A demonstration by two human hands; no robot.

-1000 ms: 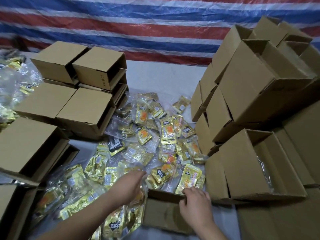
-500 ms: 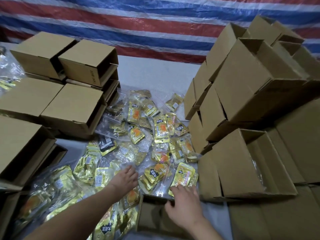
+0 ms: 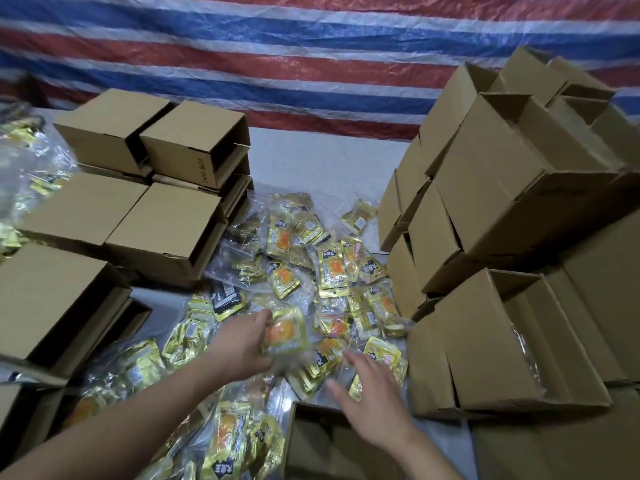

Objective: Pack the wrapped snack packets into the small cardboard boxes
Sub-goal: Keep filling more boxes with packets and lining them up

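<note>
The person's left hand (image 3: pixel 242 344) pinches one gold foil snack packet with an orange picture (image 3: pixel 285 336) by its near edge, raised just off the heap, which looks like a pick meant for the open brown cardboard box at the near edge (image 3: pixel 322 441). That box sits right under the right forearm, mouth up, so a packet need only travel a short way back; what is in it I cannot tell, the inside being dark and partly cut off.

The right hand (image 3: pixel 372 400) hovers with fingers spread and holds nothing, just beyond the box's far rim, probably reaching for another packet from the loose heap of gold wrapped snack packets (image 3: pixel 311 282), which lies beyond that box across the pale desk (image 3: pixel 322 161).

Right of the near box, a larger open carton with a clear plastic liner (image 3: pixel 519 344) stands tipped toward the heap; I see only liner in it. Left and farther off sit stacks of small closed-looking brown boxes (image 3: pixel 162 220), likely kept close to hand.
</note>
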